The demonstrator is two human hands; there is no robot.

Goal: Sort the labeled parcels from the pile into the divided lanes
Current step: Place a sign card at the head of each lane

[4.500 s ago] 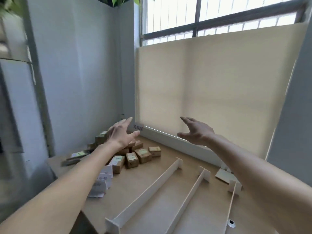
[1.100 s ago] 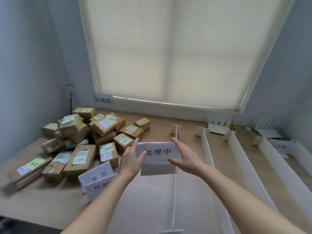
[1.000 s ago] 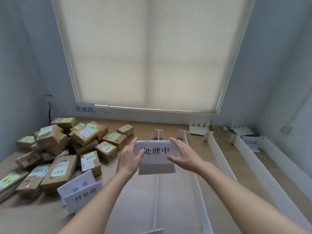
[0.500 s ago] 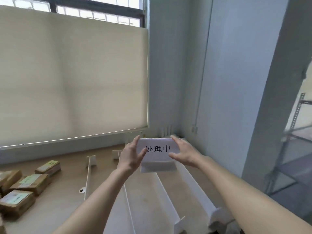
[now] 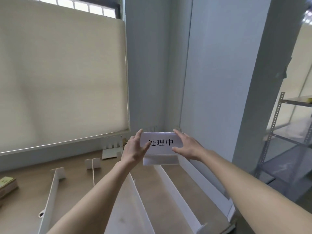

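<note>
Both hands hold a folded white paper sign [image 5: 161, 147] out in front, above the far end of the table [image 5: 25, 200]. The left hand [image 5: 133, 150] grips the sign's left edge, thumb across the front face beside the printed characters and fingers reaching up along the side. The right hand [image 5: 186, 146] holds the right edge, thumb low on the front and fingers spread along the top corner. The sign reads 处理中 in black (its lower flap is folded forward beneath the printed face).

Below the sign, white divider strips [image 5: 173, 184] run across the wooden tabletop and split it into lanes; the sign hangs over the lanes nearest the right-hand wall. Another divider [image 5: 50, 198] stands further left, with a thin one [image 5: 92, 173] between them. One brown parcel with a green label [image 5: 7, 183] shows at the left edge of the view, well apart from the hands; the rest of the pile is out of frame.

A cream roller blind [image 5: 64, 73] covers the window behind the table. A grey metal shelving rack [image 5: 276, 132] stands to the right beyond a pillar.
</note>
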